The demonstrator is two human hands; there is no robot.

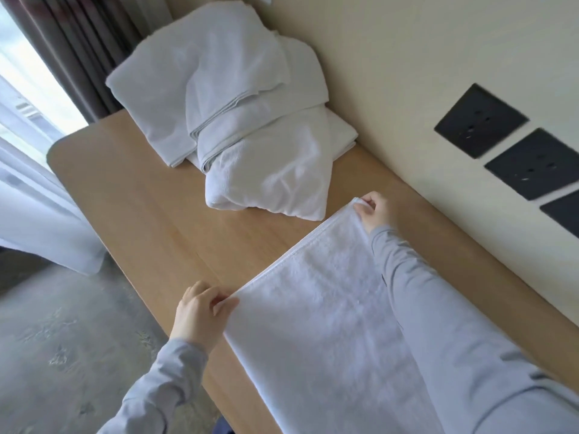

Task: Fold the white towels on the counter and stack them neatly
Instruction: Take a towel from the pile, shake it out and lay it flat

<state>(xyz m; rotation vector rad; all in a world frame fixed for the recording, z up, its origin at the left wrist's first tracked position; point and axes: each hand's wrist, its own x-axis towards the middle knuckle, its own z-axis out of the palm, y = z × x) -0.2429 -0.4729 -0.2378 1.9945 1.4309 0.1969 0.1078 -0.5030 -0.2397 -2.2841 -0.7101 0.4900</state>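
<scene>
Your grey sleeves (438, 324) fill the bottom of the view. Between them a white towel (322, 333) lies spread over the near part of the wooden worktop (141, 198), its lower end running out of view. Your left hand (200, 314) pinches the towel's near-left corner between thumb and curled fingers, close to the worktop's front edge. Your right hand (374, 211) grips the farther corner, fingers curled round the cloth (the fabric bunches slightly there). The hemmed edge runs straight and taut from one hand to the other. From this angle you cannot tell whether that edge rests on the wood or is lifted just off it.

Beyond the towel and apart from it, a heap of white towels (244, 104) sits at the far end of the worktop, against the cream wall (407, 57). The heap is loose and rumpled, with one piece draped over the rest. A flatter, folded layer shows under it on the wall side.

On the wall to your right, three black socket plates (481, 120) sit in a row, the nearest cut off by the frame. Blur smears them, so any marking on them cannot be read. A dark curtain (78, 42) hangs at the far left behind the heap. A sheer white curtain (37, 214) falls beside the worktop's left end, and grey mottled floor (47, 339) shows below it.
</scene>
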